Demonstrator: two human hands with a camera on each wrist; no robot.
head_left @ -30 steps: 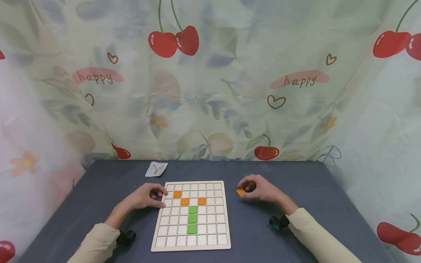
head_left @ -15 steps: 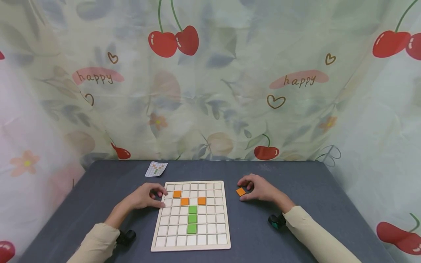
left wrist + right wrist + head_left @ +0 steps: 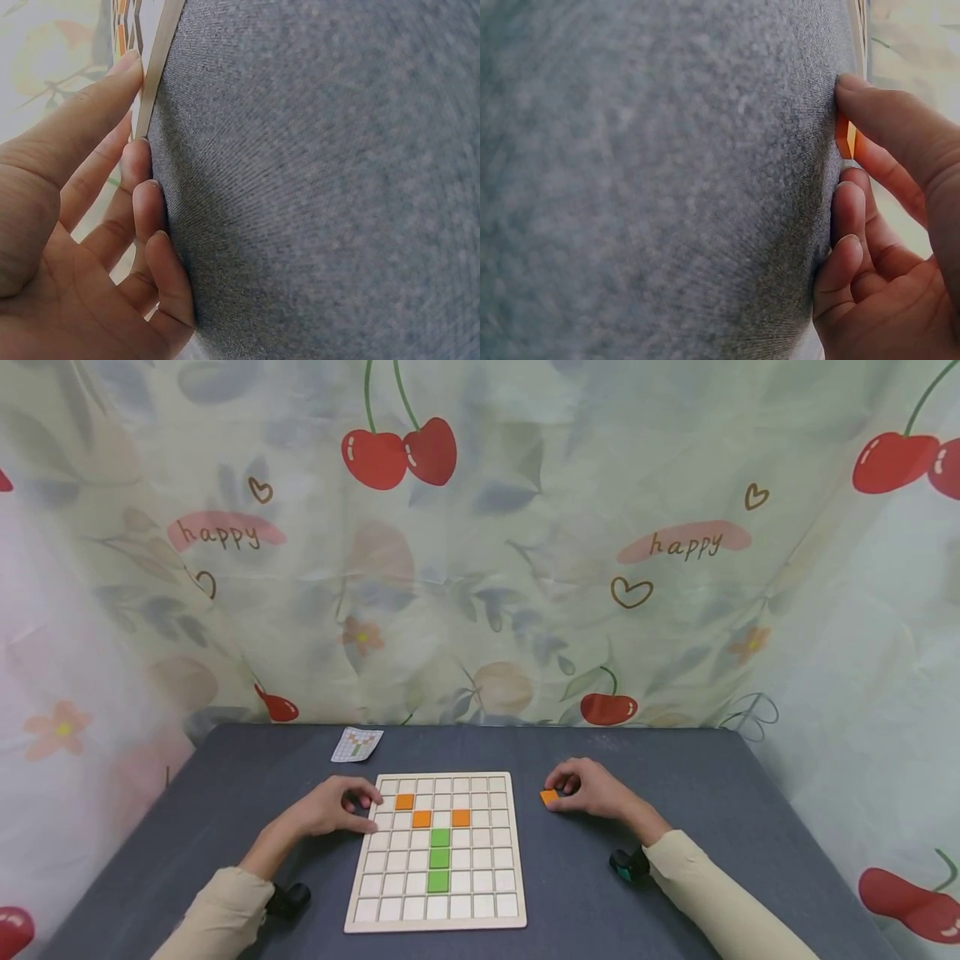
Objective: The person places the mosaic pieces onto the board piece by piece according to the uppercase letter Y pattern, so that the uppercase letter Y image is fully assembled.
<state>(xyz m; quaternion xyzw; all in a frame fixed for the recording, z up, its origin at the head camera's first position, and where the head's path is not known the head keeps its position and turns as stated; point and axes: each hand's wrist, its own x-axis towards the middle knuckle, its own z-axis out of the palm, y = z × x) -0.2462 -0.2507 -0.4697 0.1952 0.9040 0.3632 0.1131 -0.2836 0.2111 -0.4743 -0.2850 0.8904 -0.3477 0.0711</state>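
A wooden grid board (image 3: 435,928) with white squares lies flat on the dark cloth. Set in its cells are three orange tiles (image 3: 422,819) and three green tiles (image 3: 439,858) in a column. My left hand (image 3: 332,807) rests at the board's left edge, thumb and fingertips touching the rim, the other fingers loosely bent on the cloth. Right of the board, my right hand (image 3: 596,787) pinches a loose orange tile (image 3: 548,796) between thumb and index finger. In the right wrist view the thumb partly hides this orange tile (image 3: 845,137), low against the cloth.
A small pattern card (image 3: 357,744) lies behind the board's left corner, showing a coloured grid figure. The dark table (image 3: 637,747) ends at a printed curtain (image 3: 480,568) behind, with more curtain at both sides.
My right thumb and index finger have opened away from the orange tile and then closed on it again, turning it slightly. The left hand and board stay put.
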